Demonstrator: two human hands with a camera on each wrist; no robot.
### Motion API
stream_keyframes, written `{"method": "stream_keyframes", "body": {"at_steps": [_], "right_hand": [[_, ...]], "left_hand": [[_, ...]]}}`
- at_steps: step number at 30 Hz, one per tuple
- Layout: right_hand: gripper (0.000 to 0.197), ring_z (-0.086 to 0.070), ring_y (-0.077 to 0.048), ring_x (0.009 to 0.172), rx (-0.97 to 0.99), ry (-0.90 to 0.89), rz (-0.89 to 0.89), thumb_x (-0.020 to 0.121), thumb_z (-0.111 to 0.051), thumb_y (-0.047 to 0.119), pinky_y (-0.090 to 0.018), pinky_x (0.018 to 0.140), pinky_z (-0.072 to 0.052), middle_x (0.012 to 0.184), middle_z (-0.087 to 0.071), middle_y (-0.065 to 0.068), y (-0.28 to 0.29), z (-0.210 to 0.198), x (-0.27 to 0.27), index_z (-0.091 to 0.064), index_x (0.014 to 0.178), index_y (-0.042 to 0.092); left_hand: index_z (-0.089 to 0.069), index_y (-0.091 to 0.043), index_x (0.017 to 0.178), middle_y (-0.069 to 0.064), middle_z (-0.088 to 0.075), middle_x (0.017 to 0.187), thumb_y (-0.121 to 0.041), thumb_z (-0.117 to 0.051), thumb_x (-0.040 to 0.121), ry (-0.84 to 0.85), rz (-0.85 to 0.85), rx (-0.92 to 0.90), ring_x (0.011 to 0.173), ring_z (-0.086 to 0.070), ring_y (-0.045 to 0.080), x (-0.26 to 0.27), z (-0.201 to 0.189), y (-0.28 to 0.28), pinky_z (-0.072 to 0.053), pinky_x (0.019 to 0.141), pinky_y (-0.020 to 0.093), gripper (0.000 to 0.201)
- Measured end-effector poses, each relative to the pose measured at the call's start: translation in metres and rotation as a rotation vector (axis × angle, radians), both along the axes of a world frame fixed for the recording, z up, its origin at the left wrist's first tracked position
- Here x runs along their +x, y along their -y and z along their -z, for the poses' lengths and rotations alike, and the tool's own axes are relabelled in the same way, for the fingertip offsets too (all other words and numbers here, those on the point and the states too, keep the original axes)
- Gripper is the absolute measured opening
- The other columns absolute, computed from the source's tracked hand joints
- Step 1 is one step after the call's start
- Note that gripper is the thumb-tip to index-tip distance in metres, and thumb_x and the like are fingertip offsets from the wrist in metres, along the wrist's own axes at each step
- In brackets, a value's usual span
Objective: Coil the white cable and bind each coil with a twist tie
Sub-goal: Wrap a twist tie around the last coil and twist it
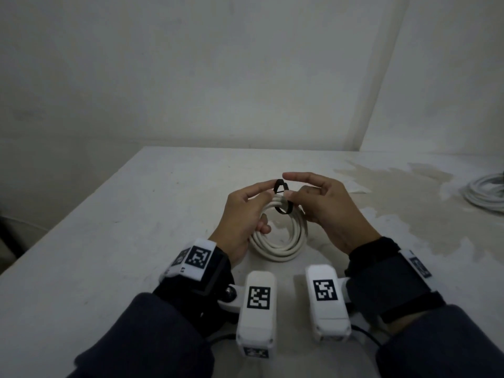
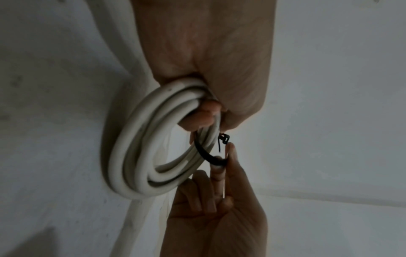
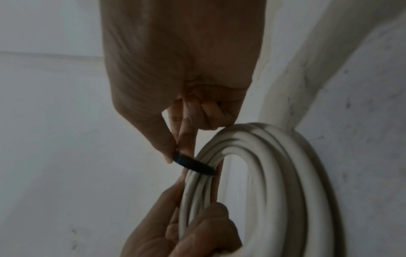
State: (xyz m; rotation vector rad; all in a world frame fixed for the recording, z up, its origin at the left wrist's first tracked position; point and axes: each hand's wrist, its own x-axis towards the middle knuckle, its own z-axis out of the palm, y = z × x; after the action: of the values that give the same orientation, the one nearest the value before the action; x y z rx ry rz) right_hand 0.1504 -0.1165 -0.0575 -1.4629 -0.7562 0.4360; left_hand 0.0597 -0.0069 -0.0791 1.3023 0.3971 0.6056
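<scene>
A coil of white cable (image 1: 281, 236) stood near the front edge of the worktop (image 1: 109, 241), midway along it, its lower loops resting on the surface and its top lifted between a person's two hands. A black tie (image 1: 282, 199) circled the bundled strands at the top of the coil, closed into a loose ring with its small head sticking up above the cable. The left hand (image 1: 242, 216) gripped the upper left part of the coil, fingers curled round the strands and the forefinger stretched out toward the head of the tie. The right hand (image 1: 327, 208) pinched the band of the tie between thumb and a fingertip just beside the cable, its forefinger held out straight above the ring and its other fingers folded. From the right wrist, the ribbed band (image 3: 193, 163) showed pressed under the thumb, crossing the strands (image 3: 263, 173); from the left wrist, the tie (image 2: 211, 154) hung slack around the coil (image 2: 140, 156), with daylight between band and cable. Both wrists wore dark straps carrying white camera housings printed with black-and-white square markers (image 1: 259, 297). At the right edge of the worktop, well apart from the hands, lay a second heap of white cable (image 1: 485, 192) on a stained patch of the surface. Pale walls (image 1: 191, 64) met in a corner behind the far edge
</scene>
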Motion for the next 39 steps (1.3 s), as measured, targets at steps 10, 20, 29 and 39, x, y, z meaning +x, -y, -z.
{"method": "stream_keyframes", "body": {"at_steps": [10,20,29,39], "right_hand": [[0.030,-0.043,0.000,0.038,-0.023,0.022,-0.026,0.085,-0.064,-0.003,-0.012,0.043,-0.032,0.040,-0.049,0.009,-0.0002,-0.0001,0.0003,-0.065,0.113,0.007],[0.024,-0.045,-0.006,0.042,-0.019,0.038,-0.032,0.084,-0.067,0.001,-0.014,0.044,-0.033,0.053,-0.055,-0.003,-0.0016,0.0028,0.0043,-0.066,0.106,0.010],[0.022,-0.045,-0.010,0.047,-0.020,0.090,-0.057,0.085,-0.067,0.003,-0.015,0.045,-0.033,0.062,-0.051,-0.014,0.0002,0.0028,0.0055,-0.065,0.106,0.008],[0.020,-0.048,-0.002,0.040,-0.007,0.103,-0.027,0.087,-0.065,0.001,-0.009,0.045,-0.035,0.049,-0.053,0.001,0.0004,0.0018,0.0052,-0.064,0.106,0.003]], "left_hand": [[-0.070,-0.014,0.109,0.005,-0.065,0.084,-0.007,-0.054,0.094,-0.007,-0.007,0.017,0.039,-0.033,0.011,0.0032,0.0019,-0.0018,-0.037,0.037,0.018,0.023],[-0.069,-0.013,0.111,0.005,-0.064,0.082,-0.008,-0.053,0.094,-0.009,0.013,0.030,0.039,-0.033,0.011,0.0018,0.0019,-0.0021,-0.036,0.038,0.018,0.024],[-0.068,-0.011,0.113,0.006,-0.062,0.076,-0.007,-0.052,0.095,-0.006,0.023,0.043,0.039,-0.032,0.011,0.0018,0.0016,-0.0016,-0.034,0.037,0.018,0.025],[-0.068,-0.010,0.115,0.006,-0.063,0.076,-0.007,-0.052,0.095,-0.008,0.039,0.084,0.040,-0.032,0.012,0.0007,0.0011,-0.0014,-0.035,0.038,0.019,0.026]]}}
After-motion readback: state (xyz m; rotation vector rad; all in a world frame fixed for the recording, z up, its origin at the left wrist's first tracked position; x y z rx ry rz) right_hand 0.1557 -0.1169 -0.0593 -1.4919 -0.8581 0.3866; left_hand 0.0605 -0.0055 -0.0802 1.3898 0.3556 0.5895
